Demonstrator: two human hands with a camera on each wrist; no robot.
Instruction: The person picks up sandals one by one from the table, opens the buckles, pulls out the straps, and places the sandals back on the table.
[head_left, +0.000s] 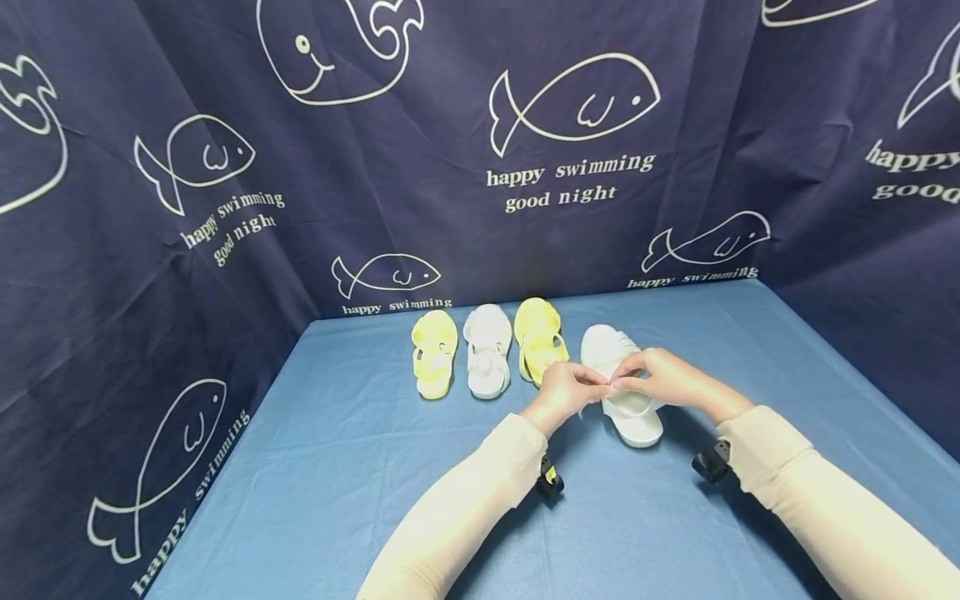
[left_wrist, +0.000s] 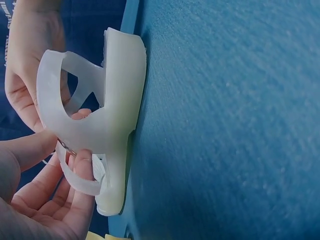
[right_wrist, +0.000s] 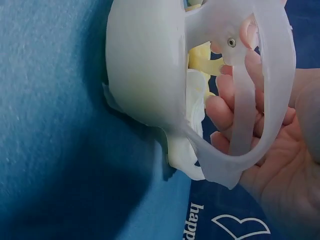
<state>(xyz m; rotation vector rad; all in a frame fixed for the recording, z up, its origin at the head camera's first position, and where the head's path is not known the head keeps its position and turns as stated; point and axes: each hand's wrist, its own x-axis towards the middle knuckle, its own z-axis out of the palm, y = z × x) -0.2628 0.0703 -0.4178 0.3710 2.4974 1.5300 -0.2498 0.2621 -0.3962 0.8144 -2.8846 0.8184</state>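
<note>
A white sandal (head_left: 637, 427) lies on the blue cloth, its toe end away from me and its heel end near me. My left hand (head_left: 564, 393) pinches the sandal's strap (left_wrist: 65, 117) beside a small metal piece. From the other side my right hand (head_left: 663, 382) pinches the strap too, fingertips meeting those of the left hand. The right wrist view shows a metal snap (right_wrist: 231, 42) on the strap, with the right hand's fingers curled behind it. The fingertips partly hide the pinched spot.
Left of the hands stand a yellow sandal (head_left: 537, 329), a white sandal (head_left: 489, 329) and another yellow sandal (head_left: 434, 342) in a row. Blue cloth (head_left: 360, 467) covers the table. Dark printed curtains (head_left: 465, 225) hang behind and at both sides.
</note>
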